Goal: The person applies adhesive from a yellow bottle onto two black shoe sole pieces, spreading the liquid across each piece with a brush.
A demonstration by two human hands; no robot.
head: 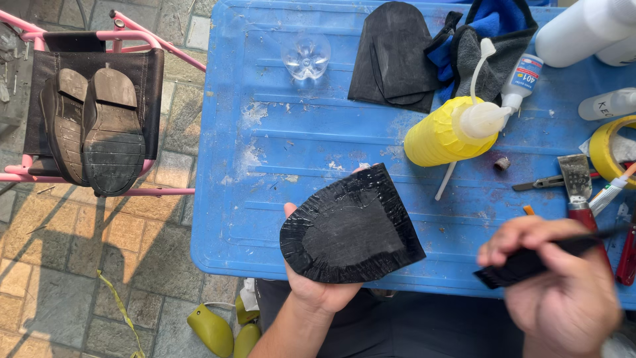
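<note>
— While our left hand cups the flat black rubber half-sole, fingers curled under it, just off the blue plastic table's near edge, its middle looks coated.

— Yes, we judge the rim unfinished; our right hand, fingers clamped on a black brush, hovers beside it.

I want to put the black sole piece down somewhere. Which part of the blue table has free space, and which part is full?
Bare patch: the left half of the blue table, between the clear plastic piece, the yellow bottle and the sole piece in the left hand. Crowded: the right side, with bottles, scraper and tape roll, beyond the right hand.
</note>
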